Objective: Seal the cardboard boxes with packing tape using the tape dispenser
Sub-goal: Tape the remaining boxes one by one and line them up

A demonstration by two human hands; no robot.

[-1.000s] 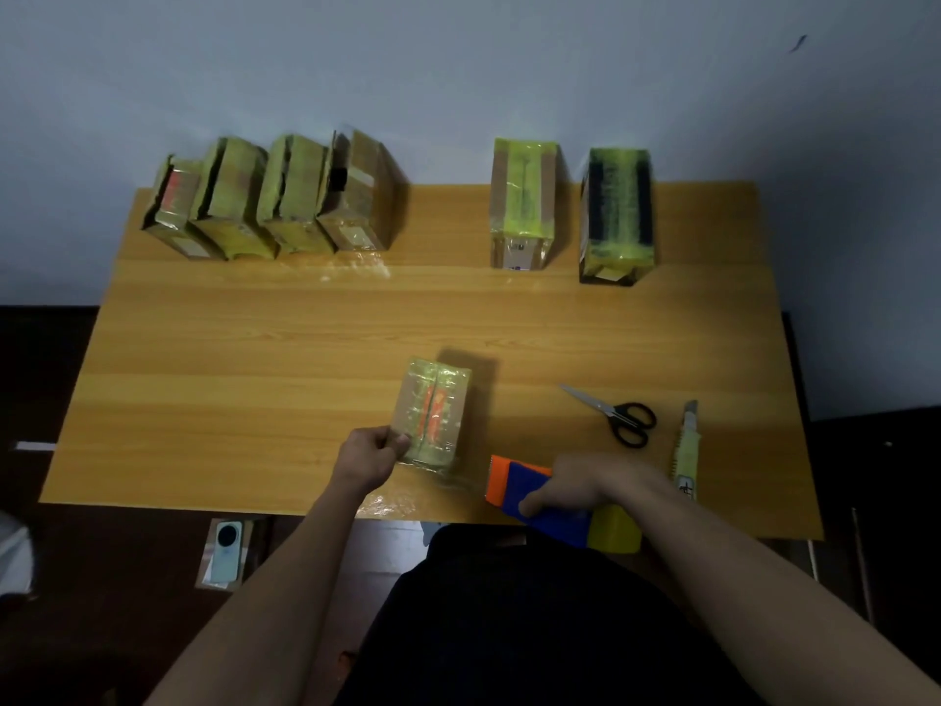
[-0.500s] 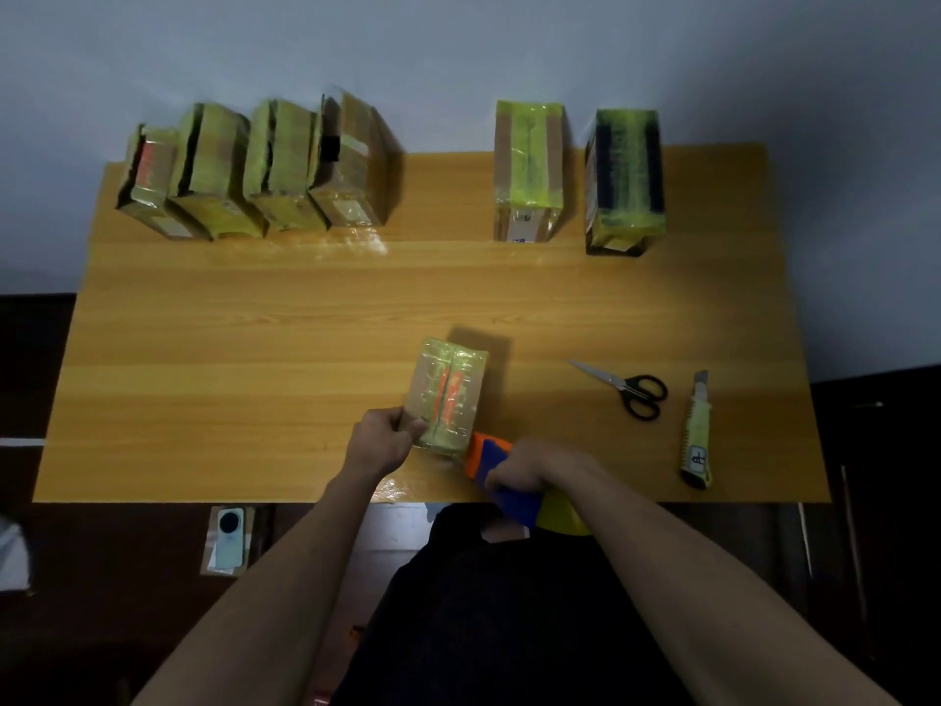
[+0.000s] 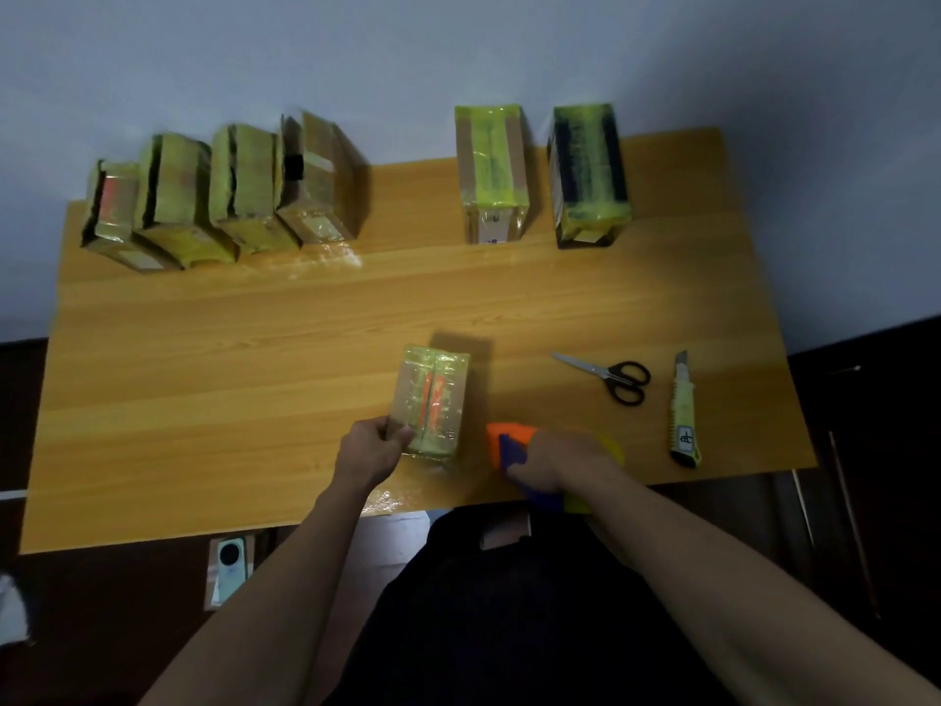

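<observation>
A small cardboard box, wrapped in clear yellowish tape with an orange stripe showing through, stands near the front edge of the wooden table. My left hand grips its near left corner. Just right of the box, my right hand is curled round the handle of the tape dispenser, which is orange at the front, blue in the middle and holds a yellow roll. The dispenser sits a little apart from the box, over the table's front edge.
Several taped boxes lean together at the back left. Two more taped boxes stand at the back right. Black-handled scissors and a yellow utility knife lie to the right. A phone lies on the floor.
The dispenser was against the box's near right corner half a second ago; now my right hand has drawn it away to the right. My left hand keeps its grip on the box.
</observation>
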